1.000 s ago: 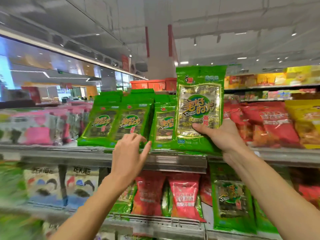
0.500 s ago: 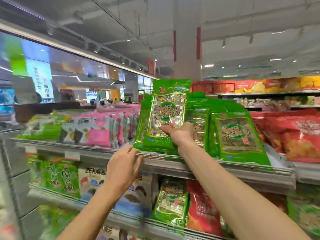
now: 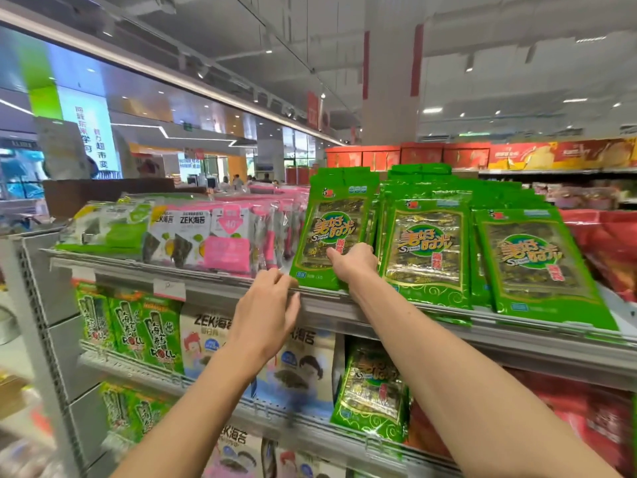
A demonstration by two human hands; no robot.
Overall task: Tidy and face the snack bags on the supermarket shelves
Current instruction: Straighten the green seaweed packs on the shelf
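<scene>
My right hand (image 3: 353, 265) grips a green seaweed bag (image 3: 332, 229) by its lower right part, holding it upright at the left end of the green rows on the top shelf (image 3: 448, 322). Its bottom edge sits at the shelf's front lip. Two more rows of the same green bags (image 3: 427, 250) (image 3: 537, 267) stand to its right, facing front. My left hand (image 3: 267, 312) hovers just below and left of the held bag, fingers relaxed, touching the shelf's front rail.
Pink and white seaweed packs (image 3: 220, 239) fill the top shelf to the left, red bags (image 3: 613, 250) to the right. Lower shelves carry green roll packs (image 3: 138, 336), blue-white bags (image 3: 303, 367) and another green bag (image 3: 374, 395). A grey shelf end panel (image 3: 44, 305) stands at left.
My right hand carried the green bag leftwards along the shelf and set it down at the left end of the green rows. My left hand rose to the shelf rail.
</scene>
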